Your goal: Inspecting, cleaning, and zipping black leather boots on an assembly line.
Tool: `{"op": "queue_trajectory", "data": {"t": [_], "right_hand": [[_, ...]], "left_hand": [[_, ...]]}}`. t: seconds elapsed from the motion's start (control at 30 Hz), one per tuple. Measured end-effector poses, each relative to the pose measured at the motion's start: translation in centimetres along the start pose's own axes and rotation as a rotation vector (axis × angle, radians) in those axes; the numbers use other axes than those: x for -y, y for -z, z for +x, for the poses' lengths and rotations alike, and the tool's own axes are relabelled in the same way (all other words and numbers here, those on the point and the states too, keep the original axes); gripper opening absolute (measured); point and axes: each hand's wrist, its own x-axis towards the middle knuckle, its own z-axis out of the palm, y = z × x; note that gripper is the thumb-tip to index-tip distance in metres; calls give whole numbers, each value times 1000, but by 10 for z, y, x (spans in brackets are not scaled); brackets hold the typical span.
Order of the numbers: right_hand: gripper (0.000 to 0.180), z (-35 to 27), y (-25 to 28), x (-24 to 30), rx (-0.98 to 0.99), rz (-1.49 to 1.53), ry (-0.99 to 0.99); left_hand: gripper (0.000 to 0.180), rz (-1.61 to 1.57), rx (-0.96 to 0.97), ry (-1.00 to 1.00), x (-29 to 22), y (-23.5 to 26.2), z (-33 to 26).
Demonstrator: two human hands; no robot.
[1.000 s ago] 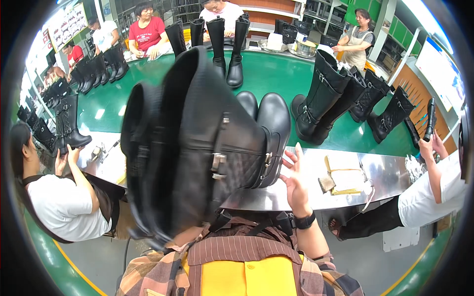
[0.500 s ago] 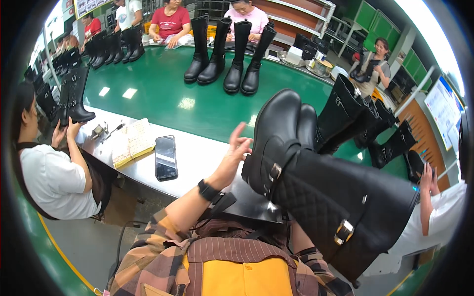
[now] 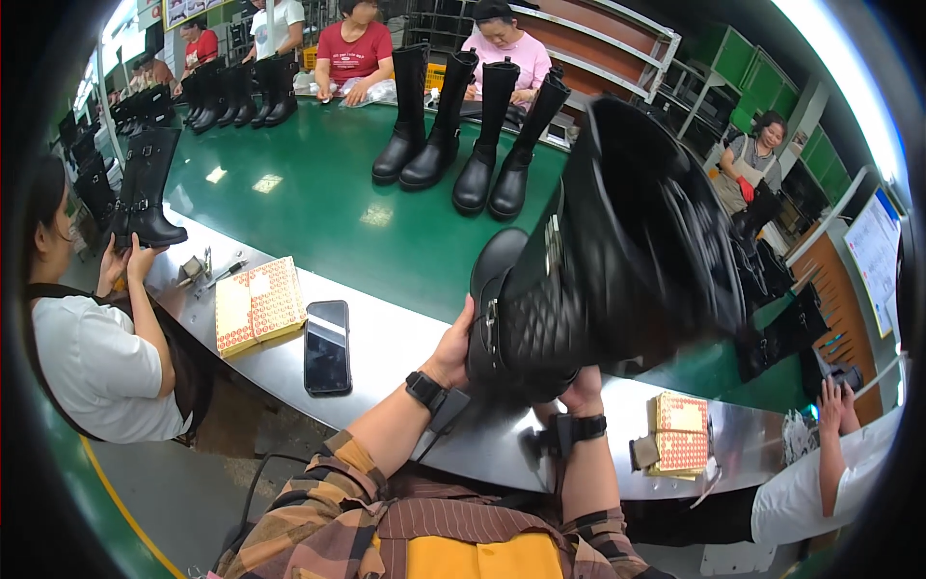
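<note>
Sleeves (image 3: 323, 487) in plaid are framing the near edge, with a brown striped apron (image 3: 453, 521) sitting between them. Black bands (image 3: 422, 388) are circling both wrists.

Left hand (image 3: 449, 355) is pressing against the foot end of black boots (image 3: 540, 333), one digit pointing up along them; the other fingers are hiding, so cannot tell whether it is pinching. Right hand (image 3: 582, 391) is touching the same boots from below; its fingers are disappearing behind them, closure cannot be told.

Boots are tilting above the metal bench strip (image 3: 386, 386), toes toward the left, openings toward far right, shafts blurring. Buckles and quilting are showing.

On the strip: dark phone (image 3: 328, 347) is lying left of the hands, yellow patterned stack (image 3: 258, 304) just beyond its left side; second patterned stack (image 3: 681, 434) is resting to the right, small brown block (image 3: 643, 454) beside it.

Co-worker at left (image 3: 106, 357) is holding up a tall buckled boot (image 3: 149, 188).

Across the green tabletop (image 3: 318, 217), four tall boots (image 3: 471, 174) are standing upright. Beyond, people in red (image 3: 353, 53) and pink (image 3: 511, 53) are facing the table.
</note>
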Motion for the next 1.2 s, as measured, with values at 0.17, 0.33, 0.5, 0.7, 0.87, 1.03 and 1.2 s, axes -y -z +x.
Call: {"op": "queue_trajectory", "data": {"t": [0.17,0.33,0.5,0.7,0.87,1.03,1.2], "right_hand": [[47,1,-6,-6,-232,119,9],[52,-5,-11,-2,-428,86,148],[54,-3,-11,-1,-464,63,190],[52,-3,-10,0,-519,12,201],[51,-2,-13,0,-554,-87,183],[51,-3,-17,1,-600,-104,166],[51,-4,-15,1,-571,-85,146]], "left_hand": [[63,-224,92,-13,-3,3,0],[65,3,-200,-161,-11,8,1],[64,7,-234,-244,-14,8,2],[67,81,-291,-247,-10,10,2],[67,131,-344,-223,-8,10,4],[68,150,-338,-205,-6,8,4],[69,153,-309,-185,-6,10,3]]}}
